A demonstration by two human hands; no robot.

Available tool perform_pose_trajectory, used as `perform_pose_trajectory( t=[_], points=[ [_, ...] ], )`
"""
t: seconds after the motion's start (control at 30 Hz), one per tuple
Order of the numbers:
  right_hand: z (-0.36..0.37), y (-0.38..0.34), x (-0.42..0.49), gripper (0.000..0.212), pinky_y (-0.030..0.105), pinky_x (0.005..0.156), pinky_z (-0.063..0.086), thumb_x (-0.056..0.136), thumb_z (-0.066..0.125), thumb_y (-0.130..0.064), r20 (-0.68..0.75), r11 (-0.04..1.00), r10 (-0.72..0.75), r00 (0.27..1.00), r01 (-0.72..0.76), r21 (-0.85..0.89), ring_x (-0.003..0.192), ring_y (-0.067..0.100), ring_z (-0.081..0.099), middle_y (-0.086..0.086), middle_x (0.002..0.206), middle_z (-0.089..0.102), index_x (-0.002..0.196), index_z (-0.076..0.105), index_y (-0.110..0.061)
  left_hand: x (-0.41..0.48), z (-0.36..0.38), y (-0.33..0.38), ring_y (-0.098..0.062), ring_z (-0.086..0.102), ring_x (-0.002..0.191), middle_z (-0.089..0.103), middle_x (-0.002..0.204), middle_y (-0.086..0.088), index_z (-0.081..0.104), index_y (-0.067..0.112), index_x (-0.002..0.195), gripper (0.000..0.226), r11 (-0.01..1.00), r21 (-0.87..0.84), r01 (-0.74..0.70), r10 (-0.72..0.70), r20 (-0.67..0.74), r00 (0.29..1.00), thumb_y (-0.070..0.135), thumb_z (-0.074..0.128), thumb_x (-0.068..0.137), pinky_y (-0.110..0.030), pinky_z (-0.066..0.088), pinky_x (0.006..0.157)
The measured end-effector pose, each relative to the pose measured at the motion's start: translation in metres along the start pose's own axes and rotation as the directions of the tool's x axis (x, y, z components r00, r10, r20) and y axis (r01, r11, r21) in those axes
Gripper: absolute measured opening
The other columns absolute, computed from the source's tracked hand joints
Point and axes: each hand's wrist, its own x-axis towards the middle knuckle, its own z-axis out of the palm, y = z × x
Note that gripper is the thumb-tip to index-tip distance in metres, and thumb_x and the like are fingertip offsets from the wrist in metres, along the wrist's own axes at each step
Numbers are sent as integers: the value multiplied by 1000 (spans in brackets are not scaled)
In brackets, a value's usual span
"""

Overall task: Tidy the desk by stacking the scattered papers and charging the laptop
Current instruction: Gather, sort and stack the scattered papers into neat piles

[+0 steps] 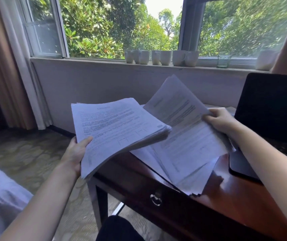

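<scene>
My left grip (74, 153) curls round a thick stack of papers (114, 129) beyond the worktop's (235, 206) edge. My right grip (221, 120) pinches looser sheets (188, 145) fanned over it. Stacking seems half done; the laptop (269, 110), at right, shows no cable.

Both hands (74, 153) grip paper stacks (116, 129) above desk (235, 202).
</scene>
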Motion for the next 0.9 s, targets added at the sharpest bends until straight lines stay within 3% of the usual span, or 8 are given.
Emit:
perform_pose_trajectory(
  t=[0.1, 0.2, 0.33, 0.4, 0.5, 0.67, 0.8, 0.9],
  points=[
    [-1, 4, 3, 16, 21, 56, 39, 91, 50, -6, -213, 997, 27, 977, -10, 79, 78, 14, 49, 4, 80, 56, 88, 65, -6, -2, 2, -5, -22, 61, 78, 61, 96, -6, 43, 9, 126, 32, 1000, 17, 10, -10, 13, 1000, 7, 52, 96, -34, 52, 53],
    [0, 8, 6, 21, 23, 51, 32, 91, 46, -10, -396, 998, 46, 917, -27, 51, 69, 15, 37, 8, 72, 43, 78, 56, 4, -6, 3, -10, -23, 60, 76, 61, 95, -8, 44, 8, 118, 24, 996, 83, 15, -18, 35, 999, 6, 52, 96, -33, 54, 49],
    [7, 10, 9, 24, 30, 62, 32, 93, 43, -14, -476, 985, 128, 870, -53, 167, 68, 18, 38, 4, 66, 43, 76, 52, 0, -3, -1, -18, -27, 60, 81, 59, 113, -18, 43, 4, 123, 30, 980, 197, 27, -33, 30, 999, 6, 54, 95, -38, 48, 62],
    [12, 8, 13, 26, 30, 62, 31, 94, 43, -14, -500, 971, 171, 849, -57, 234, 65, 16, 38, 1, 63, 42, 70, 50, -5, -2, -4, -20, -28, 61, 80, 60, 109, -16, 42, 5, 123, 31, 967, 253, 33, -40, 23, 999, 7, 55, 95, -37, 47, 60],
    [21, 4, 19, 25, 31, 64, 34, 93, 42, -15, -507, 940, 222, 833, -46, 337, 72, 18, 43, 4, 69, 48, 85, 56, 5, 0, -5, -19, -25, 61, 74, 62, 95, -12, 49, 1, 114, 18, 940, 340, 36, -61, 62, 996, 5, 52, 96, -31, 50, 50],
    [48, -7, 19, 24, 29, 62, 37, 92, 45, -15, -298, 864, 264, 917, -87, 496, 72, 17, 46, 6, 77, 52, 88, 58, 5, -2, -6, -12, -22, 69, 62, 70, 85, -12, 59, 2, 103, 14, 896, 441, 53, -141, 170, 975, 3, 46, 98, -24, 53, 44],
    [82, -25, 4, 22, 23, 52, 45, 95, 45, -6, -41, 830, 239, 970, -182, 528, 52, 12, 55, 4, 69, 59, 82, 62, -7, -1, -6, -12, -18, 69, 54, 72, 70, -7, 62, 0, 99, 16, 875, 481, 58, -150, 155, 977, 4, 46, 97, -24, 51, 43],
    [107, -41, -17, 27, 21, 51, 48, 96, 44, -5, 133, 838, 200, 971, -240, 489, 51, 11, 58, 5, 70, 61, 75, 59, -9, 1, -7, -12, -29, 71, 75, 74, 89, -14, 65, 1, 109, 32, 900, 418, 121, -187, 121, 975, 23, 42, 100, -32, 55, 57]
  ],
)
